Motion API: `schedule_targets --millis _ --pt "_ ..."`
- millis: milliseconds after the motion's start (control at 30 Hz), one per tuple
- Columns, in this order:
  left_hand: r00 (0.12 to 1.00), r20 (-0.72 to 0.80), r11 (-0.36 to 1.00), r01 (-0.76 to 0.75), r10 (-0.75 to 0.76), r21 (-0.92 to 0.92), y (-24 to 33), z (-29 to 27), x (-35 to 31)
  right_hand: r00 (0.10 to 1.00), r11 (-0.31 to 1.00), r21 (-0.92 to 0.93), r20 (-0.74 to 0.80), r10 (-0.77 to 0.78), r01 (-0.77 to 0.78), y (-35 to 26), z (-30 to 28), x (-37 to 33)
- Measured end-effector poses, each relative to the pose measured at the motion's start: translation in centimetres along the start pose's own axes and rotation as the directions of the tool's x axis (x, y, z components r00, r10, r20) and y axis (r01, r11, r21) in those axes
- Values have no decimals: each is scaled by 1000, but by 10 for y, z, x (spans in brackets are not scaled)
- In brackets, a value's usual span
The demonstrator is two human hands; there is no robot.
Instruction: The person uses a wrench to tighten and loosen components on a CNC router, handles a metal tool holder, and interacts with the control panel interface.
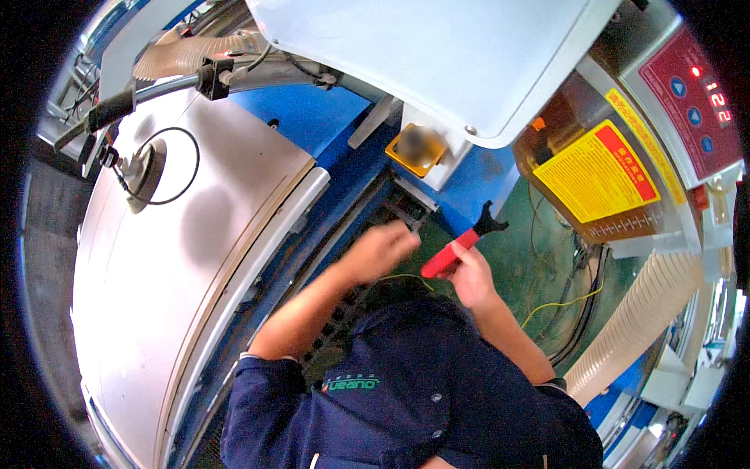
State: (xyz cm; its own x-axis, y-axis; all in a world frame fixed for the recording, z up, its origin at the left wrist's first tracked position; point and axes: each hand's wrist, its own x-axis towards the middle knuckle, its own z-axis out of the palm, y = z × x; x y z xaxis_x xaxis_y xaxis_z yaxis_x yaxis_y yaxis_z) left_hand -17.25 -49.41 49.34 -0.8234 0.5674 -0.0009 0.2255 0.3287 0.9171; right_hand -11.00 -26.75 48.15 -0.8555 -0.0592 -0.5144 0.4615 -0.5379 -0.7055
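My right hand [471, 275] is wrapped round the red handle of an open-ended spanner [453, 253]. The spanner's black forked jaw points up and to the right, apart from the machine. To its left, my left hand [380, 252] is smeared by motion, its fingers curled together. Close to its fingertips is a small greyish metal part [416, 219] at the machine's edge. Whether the fingers grip that part is hidden by the blur. Just beyond both hands, a yellow square box [414, 150] with a dark round knob is fixed to the blue machine base [483, 178].
A large white tabletop [226, 234] with a bent edge fills the left. Overhead juts a white machine housing [445, 55]. At right are a control panel [695, 102] with a lit red display, a yellow label [598, 176], a ribbed hose [637, 324] and loose cables [582, 301].
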Motion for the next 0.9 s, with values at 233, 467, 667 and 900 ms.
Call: schedule_targets --millis 233,467,667,900 --pt "792 -560 875 69 244 479 3 -50 110 999 994 -105 -26 -27 24 4 -25 -8" --pt "833 -516 888 68 200 454 -1 -48 138 988 984 -103 -66 137 -144 26 -22 -24" --pt "827 -495 805 91 266 586 -5 -49 138 999 976 -213 16 37 -33 22 -6 -12" --pt "926 -292 927 -131 241 352 -22 -80 129 961 758 -624 276 -13 189 0 14 0"
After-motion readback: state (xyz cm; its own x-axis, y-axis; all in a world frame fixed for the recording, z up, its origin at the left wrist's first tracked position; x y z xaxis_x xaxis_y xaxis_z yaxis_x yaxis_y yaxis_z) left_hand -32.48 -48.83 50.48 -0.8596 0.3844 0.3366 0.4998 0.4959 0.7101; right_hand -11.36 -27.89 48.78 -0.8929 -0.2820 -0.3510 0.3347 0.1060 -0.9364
